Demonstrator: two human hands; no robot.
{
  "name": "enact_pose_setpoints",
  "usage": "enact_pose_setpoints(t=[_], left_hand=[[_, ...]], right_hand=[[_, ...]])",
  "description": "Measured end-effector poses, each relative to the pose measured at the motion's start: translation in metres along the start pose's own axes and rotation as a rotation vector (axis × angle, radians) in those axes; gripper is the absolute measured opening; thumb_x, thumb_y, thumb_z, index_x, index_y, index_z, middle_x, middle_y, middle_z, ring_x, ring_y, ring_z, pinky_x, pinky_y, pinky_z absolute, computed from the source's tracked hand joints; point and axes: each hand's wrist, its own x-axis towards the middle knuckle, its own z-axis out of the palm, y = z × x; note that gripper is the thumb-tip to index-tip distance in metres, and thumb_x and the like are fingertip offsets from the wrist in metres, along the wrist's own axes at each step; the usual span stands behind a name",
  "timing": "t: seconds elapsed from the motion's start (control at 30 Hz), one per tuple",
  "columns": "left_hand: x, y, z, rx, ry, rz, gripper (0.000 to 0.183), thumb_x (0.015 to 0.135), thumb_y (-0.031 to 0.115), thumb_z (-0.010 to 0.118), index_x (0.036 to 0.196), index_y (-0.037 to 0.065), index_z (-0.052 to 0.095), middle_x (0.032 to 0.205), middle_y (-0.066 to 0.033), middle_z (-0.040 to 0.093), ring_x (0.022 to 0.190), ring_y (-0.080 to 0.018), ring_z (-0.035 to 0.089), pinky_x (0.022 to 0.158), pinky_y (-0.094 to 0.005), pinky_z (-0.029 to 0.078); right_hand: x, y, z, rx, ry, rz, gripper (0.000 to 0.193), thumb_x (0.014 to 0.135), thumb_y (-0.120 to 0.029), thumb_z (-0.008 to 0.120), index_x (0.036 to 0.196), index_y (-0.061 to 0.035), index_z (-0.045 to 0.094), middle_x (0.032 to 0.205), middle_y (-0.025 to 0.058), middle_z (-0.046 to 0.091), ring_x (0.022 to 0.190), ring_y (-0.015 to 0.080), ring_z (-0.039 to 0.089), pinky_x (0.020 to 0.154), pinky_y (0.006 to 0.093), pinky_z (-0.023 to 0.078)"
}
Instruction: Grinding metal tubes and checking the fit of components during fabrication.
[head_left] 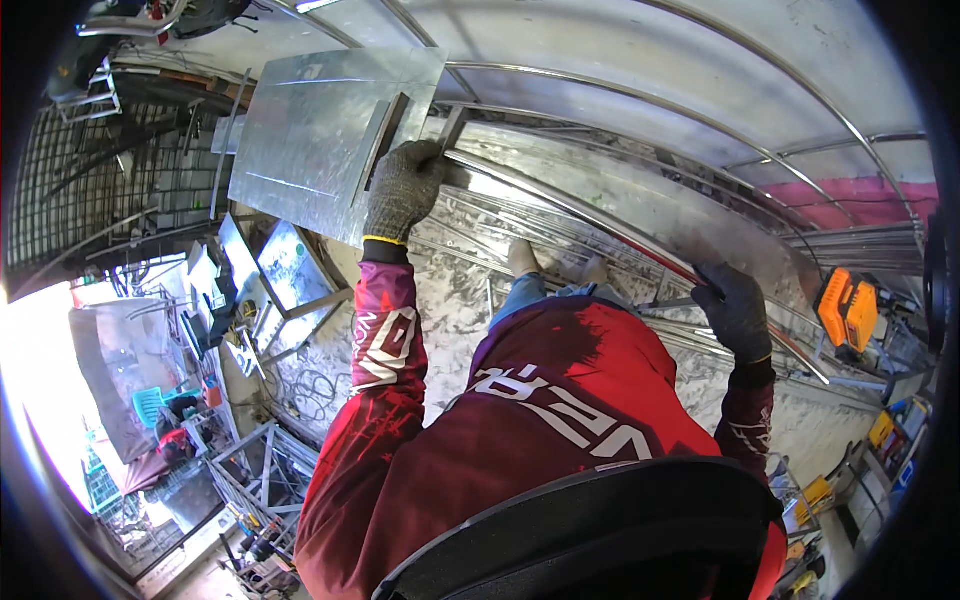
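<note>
A long, shiny metal tube [590,215] slants across in front of me, from upper left down to the right. My left hand [405,185], in a grey knit glove with a yellow-edged cuff, is closed at the tube's upper left end; its fingertips are partly hidden. My right hand [735,312], in a dark glove, wraps round the same tube farther down, and the far end sticks out past it. Beside the left hand, narrow dark metal bars [385,140] lie on a flat metal sheet [310,125]. A short bar [453,128] juts up near the tube's end.
Several thin metal rods [520,225] lie beneath the tube, near my feet. An orange case-like tool [848,308] stands at the right. Framed panels [295,265] and metal frames [262,465] crowd the left. Curved metal ribs [600,80] span the far side.
</note>
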Motion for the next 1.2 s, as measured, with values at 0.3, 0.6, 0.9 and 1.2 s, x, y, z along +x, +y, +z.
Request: enact_pose_setpoints(t=[0.3, 0.6, 0.9, 1.2], left_hand=[[0.004, 0.006, 0.0, 0.08, 0.035, 0.05, 0.027, 0.09, 0.023, 0.066, 0.103, 0.001, 0.075, 0.099, -0.0228, 0.073, 0.094, -0.0396, 0.071, 0.083, -0.0434, 0.056], [0.005, 0.012, -0.006, 0.009, -0.077, -0.056, 0.027, 0.09, 0.021, 0.065, 0.103, 0.0, 0.074, 0.097, -0.0234, 0.073, 0.093, -0.0389, 0.071, 0.083, -0.0424, 0.055], [0.009, 0.007, -0.004, -0.104, -0.121, -0.167, 0.024, 0.091, 0.017, 0.063, 0.101, -0.002, 0.073, 0.088, -0.0207, 0.073, 0.082, -0.0278, 0.072, 0.077, -0.0391, 0.055], [0.013, 0.023, -0.014, -0.124, -0.215, -0.226, 0.021, 0.092, 0.013, 0.062, 0.099, -0.005, 0.072, 0.08, -0.0089, 0.072, 0.074, -0.0138, 0.064, 0.071, -0.0325, 0.053]], right_hand=[[-0.002, -0.001, -0.002, 0.021, -0.029, 0.02, 0.032, 0.085, -0.011, 0.074, 0.114, 0.0013, 0.072, 0.103, 0.0196, 0.073, 0.093, 0.0341, 0.072, 0.083, 0.0403, 0.057], [0.0, 0.005, -0.002, 0.015, -0.03, 0.023, 0.036, 0.079, -0.004, 0.077, 0.113, 0.0024, 0.072, 0.102, 0.0206, 0.073, 0.092, 0.0331, 0.073, 0.083, 0.0392, 0.055], [0.0, 0.002, -0.005, 0.003, -0.054, 0.028, 0.035, 0.085, -0.011, 0.074, 0.118, 0.0, 0.072, 0.105, 0.0195, 0.073, 0.093, 0.0321, 0.072, 0.082, 0.0398, 0.056], [0.0, 0.001, -0.003, 0.072, -0.017, 0.019, 0.034, 0.085, -0.007, 0.071, 0.118, 0.0007, 0.072, 0.103, 0.0198, 0.073, 0.091, 0.0314, 0.073, 0.081, 0.0389, 0.057]])
